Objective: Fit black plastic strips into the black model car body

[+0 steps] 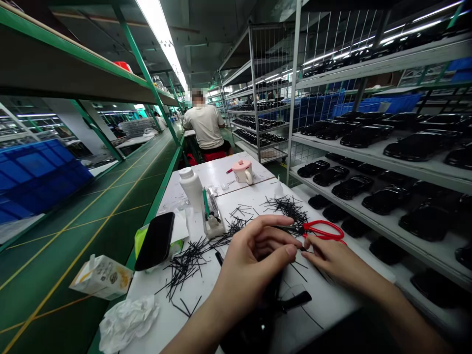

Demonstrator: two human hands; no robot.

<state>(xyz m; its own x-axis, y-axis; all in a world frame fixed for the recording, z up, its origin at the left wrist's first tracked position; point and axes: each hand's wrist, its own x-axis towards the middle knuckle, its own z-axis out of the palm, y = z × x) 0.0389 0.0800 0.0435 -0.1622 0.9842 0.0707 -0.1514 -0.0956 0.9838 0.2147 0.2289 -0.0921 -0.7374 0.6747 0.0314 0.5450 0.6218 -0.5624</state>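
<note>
My left hand (254, 255) is curled over the white table, its thumb and fingertips closing toward a tiny dark piece at their tips. My right hand (330, 255) meets it there, thumb and forefinger pinched together at the same spot; the piece is too small to name. Below my left hand lies a glossy black object (250, 324), partly hidden by my wrist. Red-handled scissors (324, 228) lie just beyond my right hand. Thin black strips are strewn about, with one pile (188, 263) at left and another (289, 209) at the back right.
A black phone (155, 241), white bottle (191, 187), lidded mug (242, 172) and crumpled tissue (129, 322) surround the work area. A drink carton (101, 278) rests on the green conveyor (73, 246) at left. Racks of black model cars (352, 187) stand right. A person (206, 125) sits ahead.
</note>
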